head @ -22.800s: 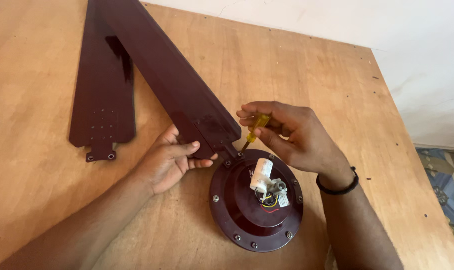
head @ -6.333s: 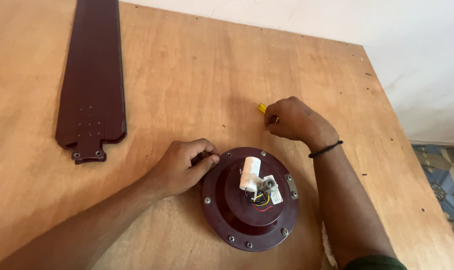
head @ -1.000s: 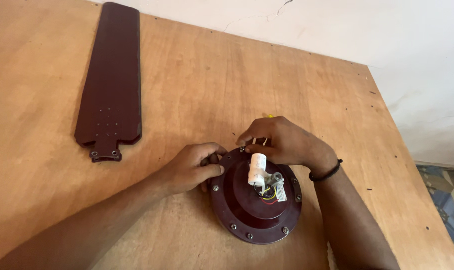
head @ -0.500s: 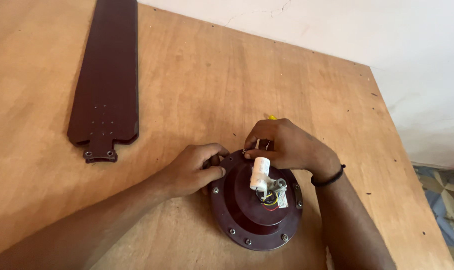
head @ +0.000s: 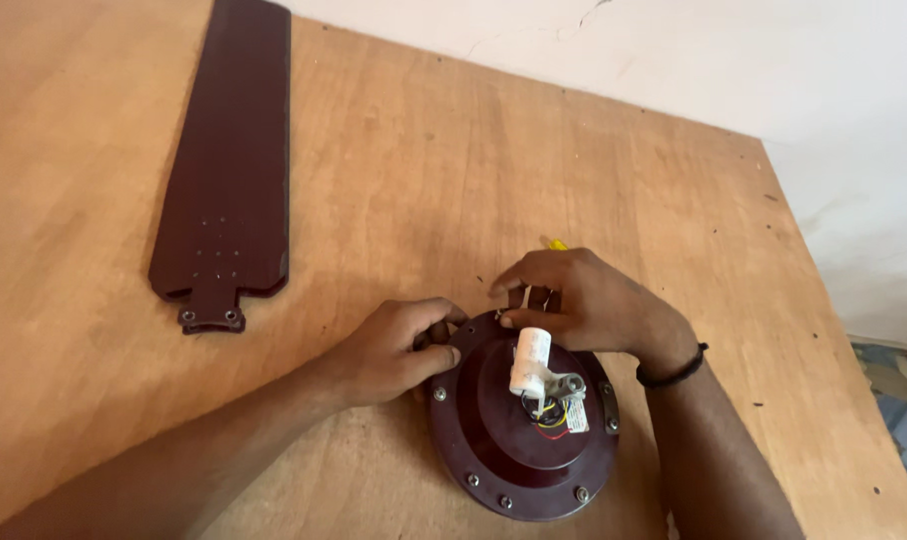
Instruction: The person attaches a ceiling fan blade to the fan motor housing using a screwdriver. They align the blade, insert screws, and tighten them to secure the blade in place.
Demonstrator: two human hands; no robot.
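On the wooden table [head: 394, 170], both hands had closed in on the maroon fan motor [head: 524, 430]: left hand [head: 399, 345] fingers curled on its rim, right hand [head: 584, 305] fingers pinched at its top edge, having set down the yellow screwdriver [head: 557, 244]. A detached blade [head: 229, 165] lay well left.

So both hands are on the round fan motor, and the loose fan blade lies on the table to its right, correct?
Not quite. The fan blade lies to the left of the motor, as the head view shows. Both the left hand and right hand are on the motor.
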